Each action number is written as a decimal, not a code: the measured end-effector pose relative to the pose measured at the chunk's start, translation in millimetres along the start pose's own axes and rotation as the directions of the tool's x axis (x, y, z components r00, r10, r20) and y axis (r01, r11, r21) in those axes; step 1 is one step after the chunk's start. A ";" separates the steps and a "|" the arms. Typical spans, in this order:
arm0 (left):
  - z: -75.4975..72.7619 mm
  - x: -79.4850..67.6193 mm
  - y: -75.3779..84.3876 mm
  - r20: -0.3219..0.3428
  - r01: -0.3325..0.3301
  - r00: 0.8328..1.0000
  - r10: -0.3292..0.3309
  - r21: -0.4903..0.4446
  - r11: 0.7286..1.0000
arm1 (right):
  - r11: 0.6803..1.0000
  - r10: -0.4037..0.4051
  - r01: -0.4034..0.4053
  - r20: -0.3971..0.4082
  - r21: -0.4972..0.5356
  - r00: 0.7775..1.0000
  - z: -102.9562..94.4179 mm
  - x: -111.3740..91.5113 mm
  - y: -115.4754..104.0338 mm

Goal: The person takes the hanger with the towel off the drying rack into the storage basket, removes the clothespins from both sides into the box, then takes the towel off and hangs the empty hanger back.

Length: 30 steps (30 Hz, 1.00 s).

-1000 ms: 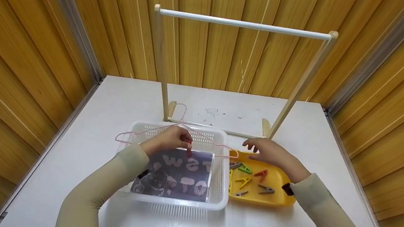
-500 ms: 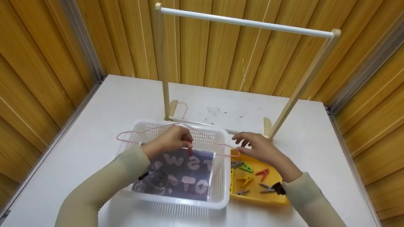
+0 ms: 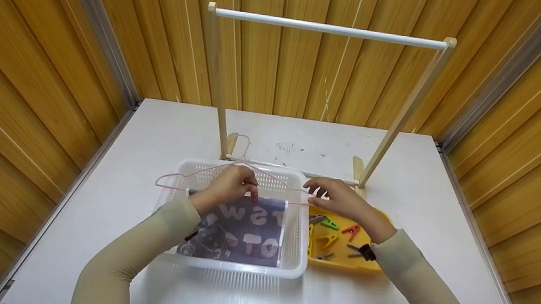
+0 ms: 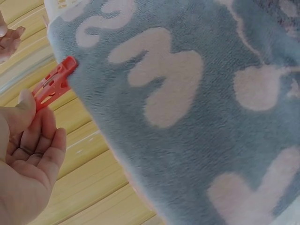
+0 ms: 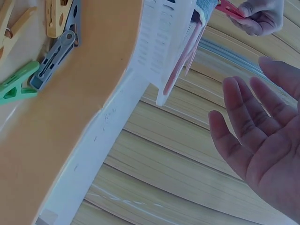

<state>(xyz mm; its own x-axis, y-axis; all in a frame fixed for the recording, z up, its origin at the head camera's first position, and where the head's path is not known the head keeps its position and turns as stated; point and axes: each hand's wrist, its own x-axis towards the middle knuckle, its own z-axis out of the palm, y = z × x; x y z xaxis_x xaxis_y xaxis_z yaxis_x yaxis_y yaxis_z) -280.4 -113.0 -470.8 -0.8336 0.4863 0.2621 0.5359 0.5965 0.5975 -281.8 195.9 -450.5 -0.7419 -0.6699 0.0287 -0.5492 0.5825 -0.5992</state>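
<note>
A grey towel (image 3: 244, 233) with pale letters is draped over the lower bar of a pink wire hanger (image 3: 247, 145), above the white basket (image 3: 221, 265). My left hand (image 3: 228, 185) pinches a red clothespin (image 4: 56, 83) between thumb and fingers. The clothespin's tip sits on the towel's folded top edge. Near the hanger's right end is my right hand (image 3: 340, 199), fingers parted and loosely bent. In the right wrist view its palm shows with nothing in it.
To the basket's right stands a yellow tray (image 3: 348, 266) with several clothespins, among them a green clothespin (image 5: 18, 84) and a grey clothespin (image 5: 54, 61). Behind them rises a wooden rack with a white rail (image 3: 330, 28). Wood-panelled walls enclose the white table (image 3: 100, 196).
My right hand has moved left from over the yellow tray to the hanger's right end. My left hand stays at the towel's top edge with the red clothespin.
</note>
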 end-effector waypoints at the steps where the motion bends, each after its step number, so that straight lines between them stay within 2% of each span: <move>1: -1.1 0.3 1.2 -0.006 -0.003 1.000 0.004 0.006 1.000 | 1.000 -0.006 0.006 -0.001 -0.001 1.000 0.3 0.8 -0.6; 5: -6.3 0.6 7.6 -0.020 0.019 1.000 -0.018 0.010 1.000 | 1.000 -0.023 0.023 -0.008 -0.001 1.000 1.7 3.6 -3.5; 9: -11.3 -1.0 14.1 -0.035 0.036 0.999 -0.037 -0.028 0.999 | 0.999 -0.047 0.047 -0.028 0.001 0.998 3.5 6.6 -7.6; 17: -17.0 -4.3 26.2 -0.096 -0.031 0.995 0.021 -0.111 0.993 | 0.995 -0.091 0.094 -0.144 0.016 0.985 9.7 12.7 -17.7; 24: -20.3 -8.2 44.2 -0.161 -0.116 0.981 0.103 -0.072 0.991 | 0.988 -0.137 0.152 -0.313 0.022 0.940 15.0 14.2 -32.8; 30: -20.0 -9.7 57.3 -0.205 -0.187 0.963 0.173 -0.054 0.981 | 0.975 -0.207 0.221 -0.389 -0.010 0.898 17.2 15.9 -46.7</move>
<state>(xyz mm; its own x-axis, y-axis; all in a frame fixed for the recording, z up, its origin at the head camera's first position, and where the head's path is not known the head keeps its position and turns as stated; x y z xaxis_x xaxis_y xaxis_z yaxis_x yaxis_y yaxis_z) -244.3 -96.3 -423.9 -0.7380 0.4404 0.5113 0.6746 0.4595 0.5778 -261.3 150.1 -435.8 -0.7019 -0.5429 0.4611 -0.7031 0.4247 -0.5703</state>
